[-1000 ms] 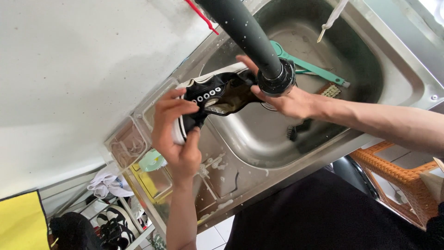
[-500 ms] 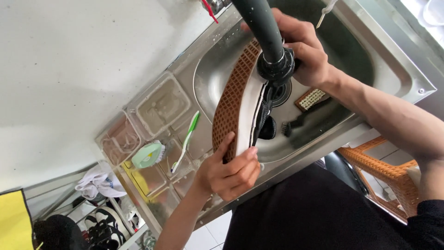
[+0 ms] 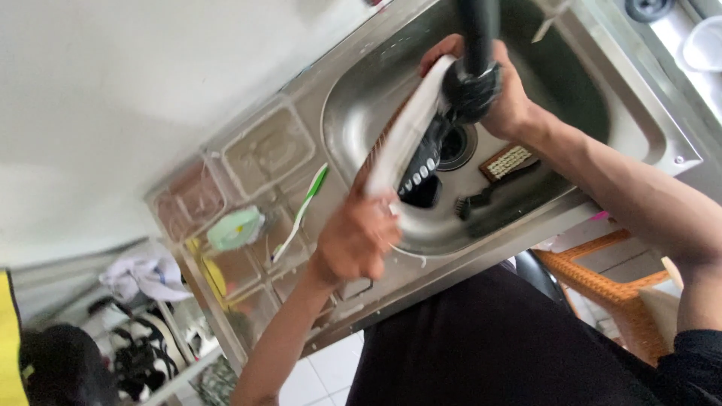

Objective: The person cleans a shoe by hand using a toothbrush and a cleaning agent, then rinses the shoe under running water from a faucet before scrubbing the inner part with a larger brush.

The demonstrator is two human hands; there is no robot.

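Shoe (image 3: 410,150) over sink (image 3: 571,83), long axis slanting from left hand (image 3: 353,240) up to right hand (image 3: 500,98); left hand clamps heel end, right hand grips toe end under dark hose (image 3: 475,45).

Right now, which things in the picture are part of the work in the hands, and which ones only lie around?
In the work:
- shoe, black with a white sole, held over the sink
- left hand, gripping the shoe's lower end
- right hand, at its upper end
- dark hose nozzle

Only lying around:
- green toothbrush
- pale green scrub brush
- two brushes in the basin
- clear trays
- shoes on the rack
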